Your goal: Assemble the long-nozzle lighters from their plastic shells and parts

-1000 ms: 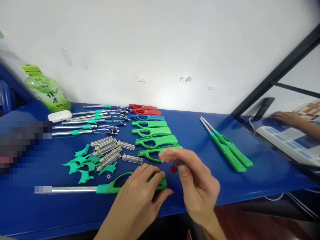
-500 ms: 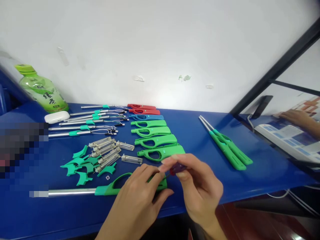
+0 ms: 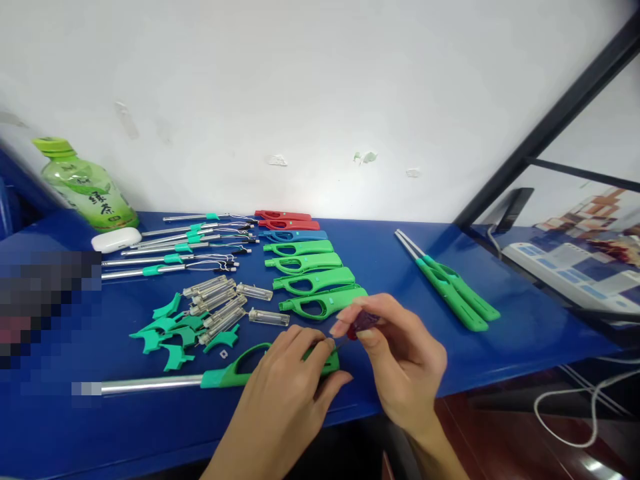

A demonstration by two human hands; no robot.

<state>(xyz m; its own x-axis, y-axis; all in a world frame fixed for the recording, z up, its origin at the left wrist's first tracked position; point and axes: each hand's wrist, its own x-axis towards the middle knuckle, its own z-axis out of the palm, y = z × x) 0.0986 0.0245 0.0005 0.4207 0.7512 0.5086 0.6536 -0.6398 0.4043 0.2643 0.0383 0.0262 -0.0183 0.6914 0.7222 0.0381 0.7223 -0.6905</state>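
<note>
On the blue bench (image 3: pixel 380 267) lie two red plastic handles (image 3: pixel 289 225), one blue plastic handle (image 3: pixel 305 235) and four green plastic handles (image 3: pixel 325 263) in a row. Two green-handled silver lighters (image 3: pixel 455 299) rest together further right. Clear plastic cylinders (image 3: pixel 269 317), curved teal plastic pieces (image 3: pixel 175 357) and silver metal rods with wires (image 3: pixel 125 274) overlap too much to count surely.

One long silver-tubed lighter with a green handle (image 3: pixel 214 379) lies at the front, the left hand (image 3: pixel 285 373) clamped over its handle, fingers bent. The right hand (image 3: pixel 405 353), half curled, pinches one purple-red, thin-shafted screwdriver (image 3: pixel 365 322); its tip is hidden.
</note>
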